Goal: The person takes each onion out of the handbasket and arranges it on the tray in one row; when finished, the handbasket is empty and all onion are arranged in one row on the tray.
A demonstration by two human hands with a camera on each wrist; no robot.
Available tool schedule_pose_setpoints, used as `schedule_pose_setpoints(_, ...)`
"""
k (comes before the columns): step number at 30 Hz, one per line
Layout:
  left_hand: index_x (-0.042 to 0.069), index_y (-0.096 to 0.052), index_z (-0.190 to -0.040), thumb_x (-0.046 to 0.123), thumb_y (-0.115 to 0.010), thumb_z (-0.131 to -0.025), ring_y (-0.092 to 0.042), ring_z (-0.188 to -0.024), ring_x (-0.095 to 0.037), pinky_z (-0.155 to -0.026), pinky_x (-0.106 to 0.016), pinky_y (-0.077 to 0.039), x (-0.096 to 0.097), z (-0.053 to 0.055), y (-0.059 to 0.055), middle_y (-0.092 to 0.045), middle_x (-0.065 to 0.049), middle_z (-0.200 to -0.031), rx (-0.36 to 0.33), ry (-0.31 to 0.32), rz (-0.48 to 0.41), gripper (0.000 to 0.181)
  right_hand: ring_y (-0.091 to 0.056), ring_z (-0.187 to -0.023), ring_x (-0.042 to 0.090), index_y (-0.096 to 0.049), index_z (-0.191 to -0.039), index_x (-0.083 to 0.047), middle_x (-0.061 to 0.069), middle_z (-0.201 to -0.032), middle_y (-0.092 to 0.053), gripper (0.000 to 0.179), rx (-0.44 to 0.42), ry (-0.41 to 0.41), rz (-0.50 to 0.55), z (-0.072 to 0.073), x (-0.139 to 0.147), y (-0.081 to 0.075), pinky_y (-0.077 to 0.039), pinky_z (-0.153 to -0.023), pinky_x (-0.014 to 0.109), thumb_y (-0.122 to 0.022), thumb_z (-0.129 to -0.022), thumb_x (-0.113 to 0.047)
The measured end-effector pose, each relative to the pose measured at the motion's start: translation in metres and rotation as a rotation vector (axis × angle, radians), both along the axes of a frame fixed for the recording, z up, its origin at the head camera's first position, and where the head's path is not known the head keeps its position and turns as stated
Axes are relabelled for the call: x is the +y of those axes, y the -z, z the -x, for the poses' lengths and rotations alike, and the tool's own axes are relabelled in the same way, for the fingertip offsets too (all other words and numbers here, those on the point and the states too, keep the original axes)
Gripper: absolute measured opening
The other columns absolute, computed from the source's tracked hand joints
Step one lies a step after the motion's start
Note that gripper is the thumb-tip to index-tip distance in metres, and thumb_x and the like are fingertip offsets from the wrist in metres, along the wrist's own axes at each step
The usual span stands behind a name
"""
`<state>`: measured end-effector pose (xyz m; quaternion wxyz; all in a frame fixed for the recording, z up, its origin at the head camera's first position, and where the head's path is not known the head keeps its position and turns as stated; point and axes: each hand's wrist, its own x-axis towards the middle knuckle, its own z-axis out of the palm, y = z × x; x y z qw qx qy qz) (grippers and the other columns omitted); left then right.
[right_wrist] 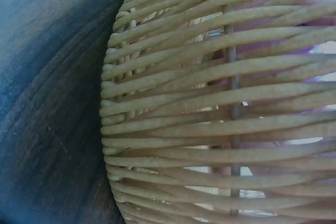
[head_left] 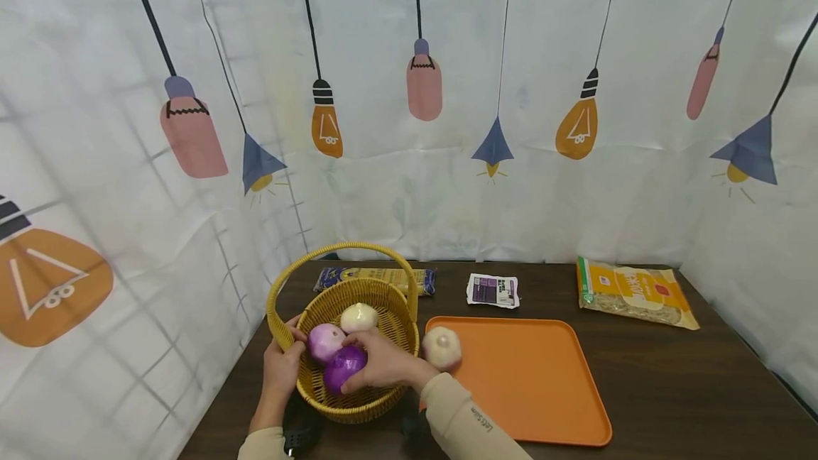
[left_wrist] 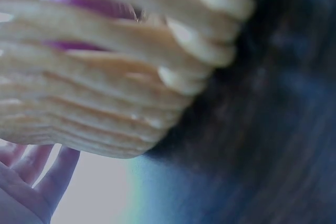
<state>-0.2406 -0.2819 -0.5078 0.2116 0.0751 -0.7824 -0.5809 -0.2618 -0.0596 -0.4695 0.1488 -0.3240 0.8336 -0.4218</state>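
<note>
A yellow woven basket (head_left: 358, 414) with a tall arched handle stands at the front left of the table. My left hand (head_left: 281, 371) grips its left rim near the foot of the handle; in the left wrist view, fingers (left_wrist: 50, 182) show beside the weave. Inside the basket, my right hand (head_left: 383, 360) holds a dark purple onion (head_left: 345, 368), thumb on the near side. Next to it lie a lighter purple onion (head_left: 326, 343) and a white onion (head_left: 359, 318). Only the basket's woven wall (right_wrist: 220, 108) and purple patches behind it appear in the right wrist view.
An orange tray (head_left: 524, 375) lies right of the basket, with a garlic bulb (head_left: 442, 348) at its left edge. Farther back are a long blue-and-yellow packet (head_left: 383, 277), a small white-and-purple packet (head_left: 493, 290) and a yellow-orange bag (head_left: 635, 292). A patterned curtain (head_left: 409, 183) hangs behind.
</note>
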Motion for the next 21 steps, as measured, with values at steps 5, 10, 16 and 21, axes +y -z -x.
schedule_pose_setpoints(5,-0.008,-0.053,-0.099,-0.003,-0.05,-0.089,-0.049,-0.126,-0.031,-0.083,-0.007,-0.035,0.001,-0.001,0.001,-0.053,-0.018,-0.14,0.002,-0.021,-0.001,0.011,-0.051,-0.111,0.015,-0.056,-0.131,-0.021,-0.001,-0.127,-0.045,0.073,-0.025,0.069,0.075,-0.003,0.002,0.0,-0.047,-0.088,0.029,-0.088,-0.067,-0.035)
schedule_pose_setpoints(10,-0.007,-0.053,-0.099,-0.002,-0.051,-0.089,-0.05,-0.124,-0.03,-0.084,-0.009,-0.035,0.001,-0.001,0.004,-0.053,-0.018,-0.139,-0.007,-0.03,0.012,0.012,-0.051,-0.114,0.015,-0.056,-0.132,-0.021,0.001,-0.132,-0.044,0.073,0.037,0.103,0.125,-0.011,0.005,-0.003,-0.047,-0.088,0.029,-0.087,-0.068,-0.036)
schedule_pose_setpoints(16,-0.006,-0.056,-0.098,0.002,-0.051,-0.09,-0.051,-0.119,-0.023,-0.083,-0.012,-0.035,0.0,0.001,0.004,-0.056,-0.017,-0.136,-0.045,-0.059,0.044,0.012,-0.054,-0.11,0.013,-0.052,-0.136,-0.023,-0.004,-0.128,-0.051,0.072,0.088,0.141,0.199,-0.021,0.017,-0.007,-0.048,-0.086,0.03,-0.084,-0.072,-0.038)
schedule_pose_setpoints(21,-0.007,-0.056,-0.096,0.002,-0.051,-0.09,-0.049,-0.124,-0.028,-0.085,-0.01,-0.034,-0.001,0.004,0.003,-0.055,-0.019,-0.136,-0.038,-0.049,0.032,0.012,-0.055,-0.111,0.013,-0.051,-0.137,-0.023,-0.005,-0.128,-0.053,0.073,0.099,0.164,0.261,-0.026,0.034,-0.009,-0.049,-0.087,0.029,-0.084,-0.073,-0.038)
